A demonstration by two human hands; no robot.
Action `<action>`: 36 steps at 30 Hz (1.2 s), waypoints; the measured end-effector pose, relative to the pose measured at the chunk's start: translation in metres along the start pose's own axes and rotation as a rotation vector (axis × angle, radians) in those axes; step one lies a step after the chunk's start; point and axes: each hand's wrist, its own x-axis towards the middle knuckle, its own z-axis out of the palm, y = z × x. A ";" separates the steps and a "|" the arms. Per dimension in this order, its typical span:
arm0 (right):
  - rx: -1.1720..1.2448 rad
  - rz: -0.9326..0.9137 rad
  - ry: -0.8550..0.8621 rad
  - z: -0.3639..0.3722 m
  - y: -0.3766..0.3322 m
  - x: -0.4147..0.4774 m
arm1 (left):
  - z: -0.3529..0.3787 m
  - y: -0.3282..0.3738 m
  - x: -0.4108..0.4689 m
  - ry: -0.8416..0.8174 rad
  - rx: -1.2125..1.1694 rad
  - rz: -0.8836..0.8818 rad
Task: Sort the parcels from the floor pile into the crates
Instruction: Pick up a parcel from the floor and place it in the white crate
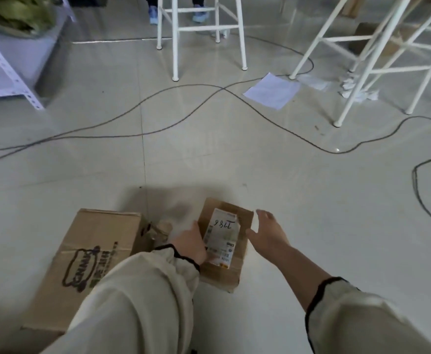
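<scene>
A small brown cardboard parcel (231,267) with a white shipping label marked in handwriting lies on the tiled floor near the bottom centre. My left hand (191,242) rests on its left edge, fingers partly over the label. My right hand (266,232) is open at the parcel's right side, fingers spread, touching or just off its edge. A larger cardboard box (86,264) with a dark printed logo lies to the left, partly hidden by my left sleeve. No crate is in view.
Black cables (183,98) snake across the floor ahead and on the right. White stools (176,47) stand at the back, a person's feet behind one. A sheet of paper (273,90) lies near the right stool (357,80). A metal shelf (10,72) stands at far left.
</scene>
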 end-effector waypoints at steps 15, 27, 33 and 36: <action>0.192 0.313 -0.212 0.004 0.027 0.006 | -0.002 -0.027 0.037 0.277 -0.374 0.102; 0.113 0.141 -0.479 0.015 0.014 -0.007 | -0.002 -0.021 0.014 0.022 -0.344 -0.243; 0.240 0.285 -0.676 0.008 0.014 -0.013 | -0.006 -0.023 0.021 -0.058 -0.640 -0.159; 0.344 0.249 -0.576 0.009 0.015 -0.008 | -0.004 -0.026 0.018 -0.220 -0.689 -0.216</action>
